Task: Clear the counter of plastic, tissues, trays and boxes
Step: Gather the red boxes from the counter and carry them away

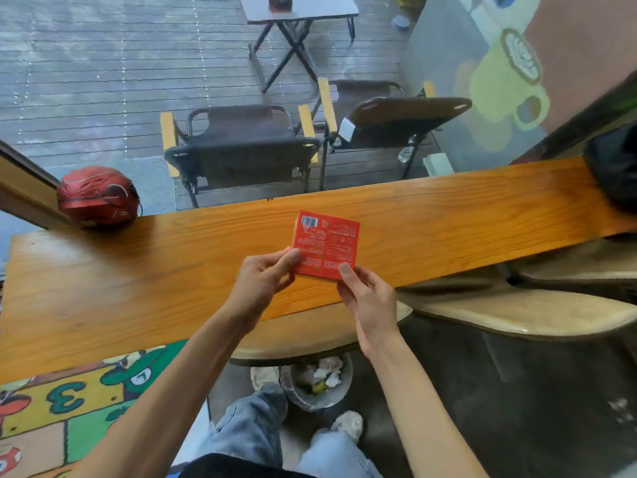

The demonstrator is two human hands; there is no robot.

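A flat red plastic packet (327, 241) with white print and a barcode is held just above the long wooden counter (172, 270). My left hand (263, 279) pinches its lower left edge between thumb and fingers. My right hand (367, 298) pinches its lower right corner. Below the counter, between my feet, stands a grey waste bin (315, 396) with crumpled tissues and scraps inside.
A red helmet (98, 196) rests at the counter's far left end and a black bag (617, 167) at its far right. Padded stools (517, 312) sit under the counter's near edge. Folding chairs (241, 146) stand outside the window. A colourful rug (69, 408) lies lower left.
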